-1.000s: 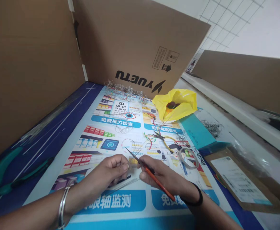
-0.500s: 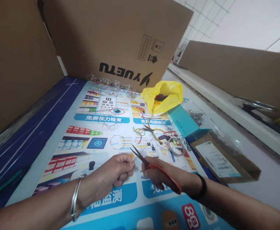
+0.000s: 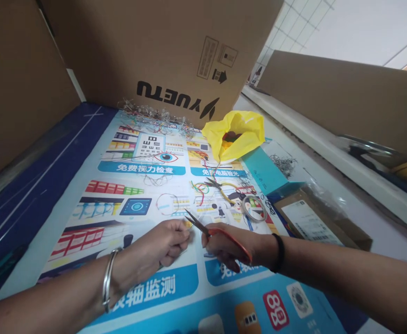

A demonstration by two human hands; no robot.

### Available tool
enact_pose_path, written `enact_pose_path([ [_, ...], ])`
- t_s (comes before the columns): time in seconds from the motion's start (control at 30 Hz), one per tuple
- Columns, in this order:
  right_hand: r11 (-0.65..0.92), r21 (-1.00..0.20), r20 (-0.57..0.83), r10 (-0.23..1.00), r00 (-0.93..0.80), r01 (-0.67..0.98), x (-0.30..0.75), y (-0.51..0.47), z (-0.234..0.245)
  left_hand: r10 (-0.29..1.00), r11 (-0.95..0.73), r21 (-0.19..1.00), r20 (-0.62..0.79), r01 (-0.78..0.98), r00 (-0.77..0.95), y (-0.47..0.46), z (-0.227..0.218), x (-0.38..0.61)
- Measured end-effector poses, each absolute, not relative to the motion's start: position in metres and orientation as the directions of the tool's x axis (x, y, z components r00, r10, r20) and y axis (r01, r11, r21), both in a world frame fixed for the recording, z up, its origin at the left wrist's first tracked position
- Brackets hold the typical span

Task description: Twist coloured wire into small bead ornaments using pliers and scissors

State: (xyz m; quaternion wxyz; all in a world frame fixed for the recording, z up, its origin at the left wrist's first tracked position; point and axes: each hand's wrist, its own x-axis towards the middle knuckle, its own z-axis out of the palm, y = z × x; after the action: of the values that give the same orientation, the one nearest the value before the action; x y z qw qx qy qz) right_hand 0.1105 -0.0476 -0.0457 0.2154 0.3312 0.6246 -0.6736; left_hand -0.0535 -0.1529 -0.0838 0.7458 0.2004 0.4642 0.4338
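My right hand [image 3: 224,243] is wrapped around the red-orange handles of a pair of scissors [image 3: 197,223]. Their dark, pointed blades aim up and left, close to my other hand. My left hand [image 3: 172,241], with a silver bangle at its wrist, is closed in a pinch on a thin strand [image 3: 191,228], of which only a short piece shows beside the blades. Whether the strand is wire or thread is hard to make out. Beyond the hands lies a second pair of scissors [image 3: 220,185] with yellow handles, near red, green and yellow threads [image 3: 200,188].
A roll of tape [image 3: 254,208] lies right of the yellow scissors. Behind stand a yellow bag [image 3: 238,127], a blue box [image 3: 271,174] and a tangle of wire pieces [image 3: 155,116] along a large cardboard box [image 3: 175,51]. An opened brown package [image 3: 314,220] sits at right.
The long strand that stretched past the scissor blades no longer shows at full length. Both hands remain close together, and the scissors appear slightly further left as the view shifts.
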Motion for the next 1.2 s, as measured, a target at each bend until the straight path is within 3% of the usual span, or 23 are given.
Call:
enact_pose_path([
  [0.2,-0.092,-0.674,-0.733,0.212,-0.647,0.733,0.103,-0.054,-0.038,0.821,0.558,0.693,-0.540,-0.457,0.184,-0.151,-0.084,-0.054],
  [0.77,-0.123,-0.728,-0.680,0.250,-0.689,0.674,0.110,-0.058,-0.049,0.835,0.535,0.695,-0.521,-0.480,0.176,-0.155,-0.088,-0.055],
  [0.9,0.043,-0.662,-0.716,0.262,-0.648,0.749,0.110,-0.056,-0.036,0.863,0.484,0.686,-0.476,-0.543,0.168,-0.160,-0.089,-0.057],
  [1.0,0.345,-0.661,-0.552,0.377,-0.744,0.666,0.122,-0.045,-0.030,0.893,0.422,0.704,-0.431,-0.572,0.129,-0.161,-0.086,-0.059],
  [1.07,0.525,-0.550,-0.418,0.500,-0.758,0.650,0.137,-0.034,-0.029,0.906,0.385,0.725,-0.414,-0.571,0.085,-0.161,-0.084,-0.061],
  [1.2,0.637,-0.225,-0.257,0.691,-0.675,0.737,0.171,-0.006,-0.036,0.923,0.303,0.764,-0.384,-0.569,-0.023,-0.158,-0.080,-0.066],
])
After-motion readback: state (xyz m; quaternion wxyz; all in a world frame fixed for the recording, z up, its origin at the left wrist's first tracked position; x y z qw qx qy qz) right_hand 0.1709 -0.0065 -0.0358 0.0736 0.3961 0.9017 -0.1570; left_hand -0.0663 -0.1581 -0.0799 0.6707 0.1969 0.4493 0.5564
